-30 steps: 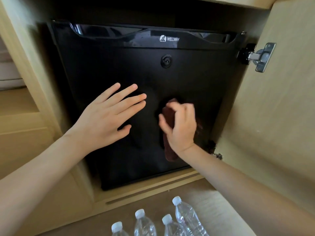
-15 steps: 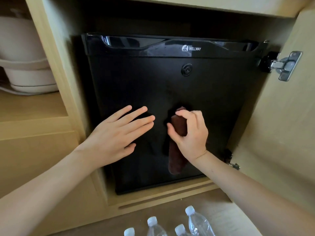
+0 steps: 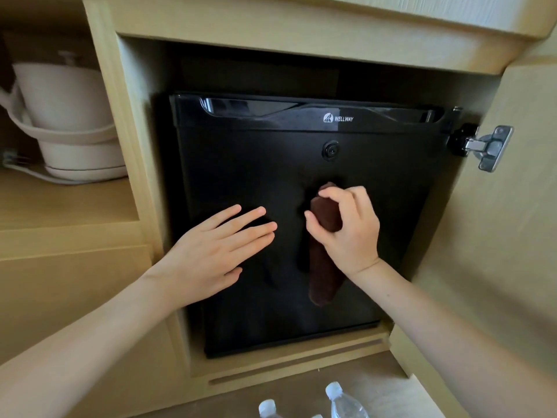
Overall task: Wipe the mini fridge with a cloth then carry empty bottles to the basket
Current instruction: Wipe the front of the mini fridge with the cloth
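A black mini fridge [image 3: 247, 164] with a shut door fills a wooden cabinet niche. My right hand [image 3: 349, 233] grips a dark brown cloth [image 3: 324, 279] against the middle of the door, and the cloth hangs down below the fist. My left hand [image 3: 217, 251] lies flat on the door to the left of the cloth, fingers spread, holding nothing. Clear plastic bottles [image 3: 343, 402] with white caps stand on the floor at the bottom edge, only their tops showing. No basket is in view.
The open cabinet door [image 3: 512, 236] stands at the right, held by a metal hinge [image 3: 488, 147]. A white kettle [image 3: 69, 122] sits on a wooden shelf [image 3: 60, 203] at the left. A wooden ledge runs below the fridge.
The view has tilted up and pulled back, showing more of the cabinet and kettle. My right hand has lifted slightly on the door with the cloth, which now hangs longer below it.
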{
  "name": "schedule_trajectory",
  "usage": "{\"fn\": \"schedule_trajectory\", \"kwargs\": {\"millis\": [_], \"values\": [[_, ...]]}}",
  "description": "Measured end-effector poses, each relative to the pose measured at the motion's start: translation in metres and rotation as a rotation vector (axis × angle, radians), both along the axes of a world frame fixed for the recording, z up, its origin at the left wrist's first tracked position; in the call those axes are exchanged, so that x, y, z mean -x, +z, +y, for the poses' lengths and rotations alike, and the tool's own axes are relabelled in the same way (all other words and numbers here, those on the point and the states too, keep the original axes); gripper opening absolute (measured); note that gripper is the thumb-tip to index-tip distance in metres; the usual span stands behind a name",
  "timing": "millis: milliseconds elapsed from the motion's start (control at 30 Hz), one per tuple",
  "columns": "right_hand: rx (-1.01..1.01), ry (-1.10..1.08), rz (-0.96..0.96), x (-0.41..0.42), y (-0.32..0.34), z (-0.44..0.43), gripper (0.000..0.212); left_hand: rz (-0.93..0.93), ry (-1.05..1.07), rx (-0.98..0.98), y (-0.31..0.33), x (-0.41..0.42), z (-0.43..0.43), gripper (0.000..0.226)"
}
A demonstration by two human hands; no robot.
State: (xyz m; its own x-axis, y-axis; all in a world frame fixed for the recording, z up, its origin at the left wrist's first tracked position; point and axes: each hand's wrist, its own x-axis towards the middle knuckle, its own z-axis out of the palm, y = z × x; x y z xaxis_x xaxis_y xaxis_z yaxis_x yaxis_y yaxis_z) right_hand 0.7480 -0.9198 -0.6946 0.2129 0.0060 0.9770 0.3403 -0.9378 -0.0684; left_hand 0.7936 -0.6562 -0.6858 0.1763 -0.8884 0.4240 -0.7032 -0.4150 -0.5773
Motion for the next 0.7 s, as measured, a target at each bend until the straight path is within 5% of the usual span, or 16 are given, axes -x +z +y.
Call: {"fn": "schedule_trajectory", "kwargs": {"millis": [133,367,700], "values": [[-0.158,-0.002,-0.065,-0.006,0.026,0.013,0.042,-0.013,-0.006,0.004,-0.001,-0.002,-0.001,0.081],[-0.059,0.027,-0.030,-0.005,0.021,0.010,0.052,-0.002,-0.018,0.038,-0.006,-0.005,-0.002,0.080],[-0.106,0.065,-0.054,0.000,0.010,0.007,0.041,-0.001,-0.010,0.023,-0.005,-0.004,-0.001,0.079]]}}
